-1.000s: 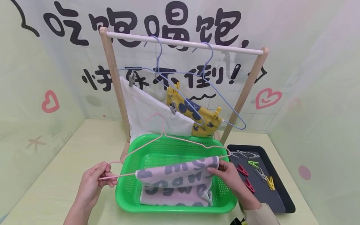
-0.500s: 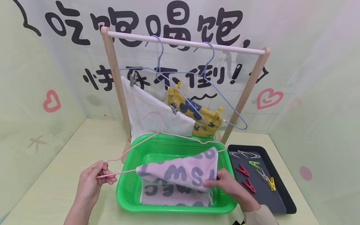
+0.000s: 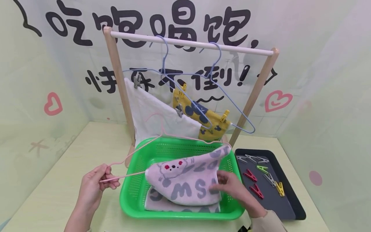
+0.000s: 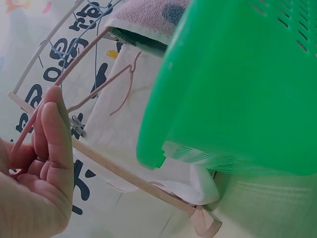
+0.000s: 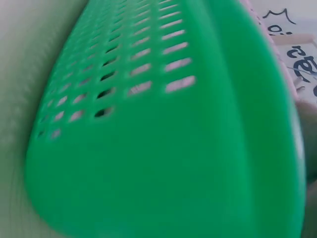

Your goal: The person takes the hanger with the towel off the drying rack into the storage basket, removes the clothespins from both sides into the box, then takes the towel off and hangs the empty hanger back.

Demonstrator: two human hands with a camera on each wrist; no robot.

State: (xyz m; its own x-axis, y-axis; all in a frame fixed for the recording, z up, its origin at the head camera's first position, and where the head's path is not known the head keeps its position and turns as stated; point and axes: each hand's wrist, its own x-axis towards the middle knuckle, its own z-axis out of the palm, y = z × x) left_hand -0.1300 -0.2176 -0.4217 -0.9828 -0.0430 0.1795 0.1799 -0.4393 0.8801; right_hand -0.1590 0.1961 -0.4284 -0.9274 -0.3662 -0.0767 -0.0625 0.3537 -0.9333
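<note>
My left hand [image 3: 94, 185] grips the left end of a pink wire clothes hanger [image 3: 136, 174], also seen in the left wrist view. Over the hanger's lower bar hangs a pink towel [image 3: 185, 180] with grey letters and a small embroidered face. Its lower part lies in the green plastic basket [image 3: 126, 206]. At the towel's right edge is my right hand [image 3: 232, 188], the thumb in front of the cloth and the other fingers partly hidden by it. In the right wrist view the basket wall [image 5: 148, 163] covers most of the hand's work.
Behind the basket stands a wooden rack [image 3: 114, 67] with a white rail. Two blue hangers [image 3: 214, 64] hold a white towel [image 3: 156, 112] and a yellow patterned cloth [image 3: 213, 127] by clothespins. A dark tray [image 3: 278, 206] with several clothespins lies at right.
The towel's front flap has come further down over the hanger bar, bringing the embroidered face into view. My right hand has shifted down slightly; the left hand keeps its hold.
</note>
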